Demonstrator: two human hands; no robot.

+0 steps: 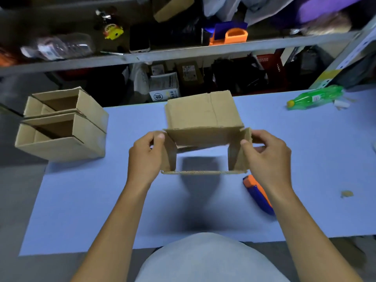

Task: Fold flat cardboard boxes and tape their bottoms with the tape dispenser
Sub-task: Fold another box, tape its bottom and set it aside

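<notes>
Above blue table: left hand, right hand fingers pinching rectangular cardboard box flaps.

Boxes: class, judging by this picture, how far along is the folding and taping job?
Done: two folded boxes sit stacked at the table's left edge. In hand: the left hand and right hand hold a third box open, side flaps bent inward. Left: closing its flaps and taping it; the tape dispenser lies untouched by the right arm.

Brown cardboard box opened up, flaps out, held above table
</notes>
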